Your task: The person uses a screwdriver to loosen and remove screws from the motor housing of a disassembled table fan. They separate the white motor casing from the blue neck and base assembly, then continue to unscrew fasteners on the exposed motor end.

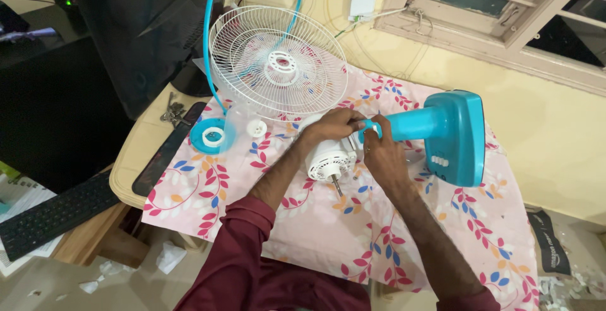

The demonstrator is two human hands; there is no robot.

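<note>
- A table (136,159) of pale wood carries a pink cloth (328,222) printed with red, blue and orange leaf sprigs; the cloth covers most of the top and hangs over the near edge.
- A white wire fan guard (278,61) stands tilted at the back of the cloth, leaning toward the yellow wall, with a round white hub in its middle.
- A turquoise fan base and stand (451,137) lies on its side on the right half of the cloth, its neck pointing left toward the hands and a row of white buttons on its face.
- A white fan motor housing (329,159) sits at the middle of the cloth just under both hands, its metal shaft pointing toward the near edge.
- The left hand (331,125) rests on top of the motor housing, fingers curled and closed around its upper back part.
- The right hand (382,153) is just beside the motor, fingers pinched on the turquoise end of the stand's neck where it meets the housing; a ring shows on one finger.
- A turquoise ring cap (213,136) with a white centre lies to the left on the cloth.
- A small white round nut (256,128) lies just beside it.
</note>
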